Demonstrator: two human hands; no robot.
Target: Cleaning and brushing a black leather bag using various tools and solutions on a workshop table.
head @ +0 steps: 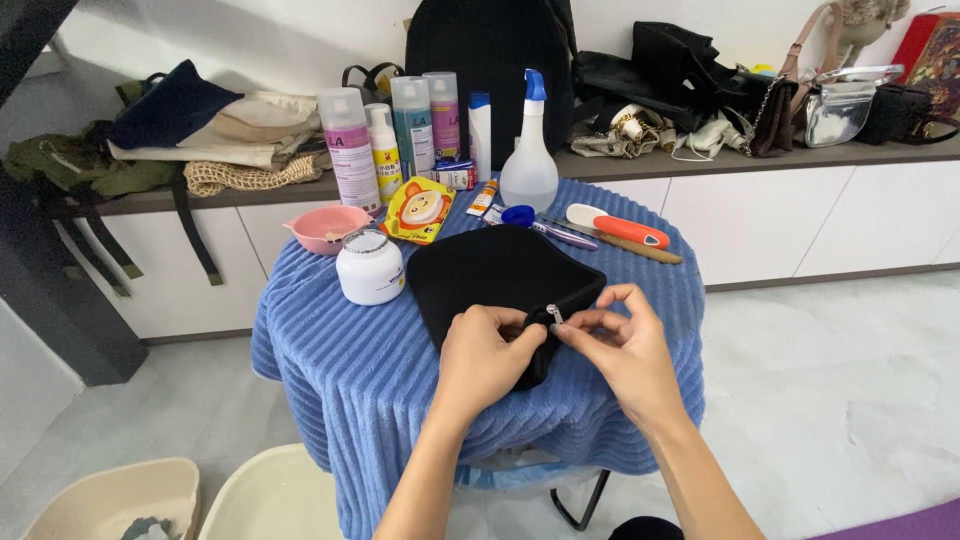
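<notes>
Both forearms are rising from six o'clock toward the table's middle. I am pinching the black pouch's (497, 281) near corner with my left hand (487, 357), fingers curled shut on the fabric. My right hand (618, 345) is closing thumb and forefinger on the small silver zipper pull (554, 315), just at three o'clock of my left fingertips. That pouch is lying flat on the blue ribbed towel (350, 370) covering the table. At nine o'clock of the pouch a white jar (370, 268) is standing upright, with a pink bowl (325, 228) beyond it at eleven. At twelve o'clock a clear spray bottle (529, 165) is standing, and an orange-handled brush (620, 229) is lying at one o'clock.
</notes>
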